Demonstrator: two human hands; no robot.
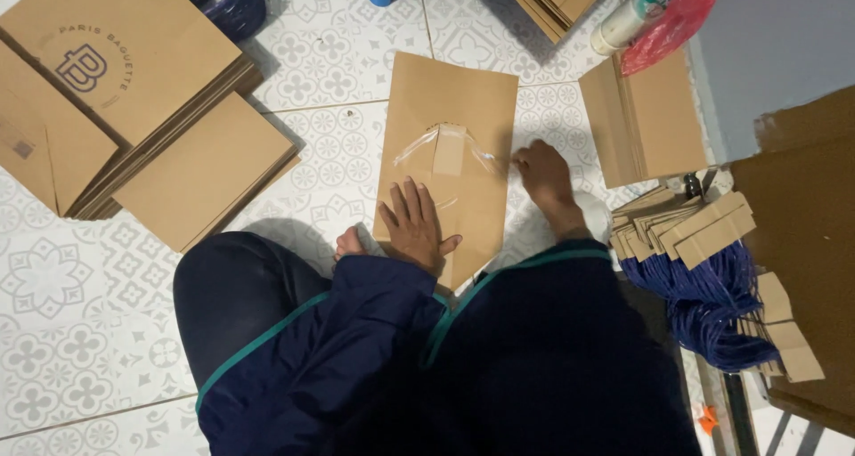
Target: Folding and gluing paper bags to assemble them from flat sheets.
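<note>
A flat brown paper bag (463, 100) lies on the tiled floor in front of me. A small brown card strip with a clear handle loop (448, 149) sits on its middle. My left hand (412, 224) rests flat on the bag's lower part, fingers spread. My right hand (543, 175) is at the bag's right edge, fingers curled near the end of the clear loop; whether it pinches anything I cannot tell.
Stacks of flat brown bags (134, 91) lie at the left. Another stack (646, 118) is at the right. Card strips with blue cord handles (712, 269) pile at the right. A red plastic bag with a bottle (663, 11) lies top right.
</note>
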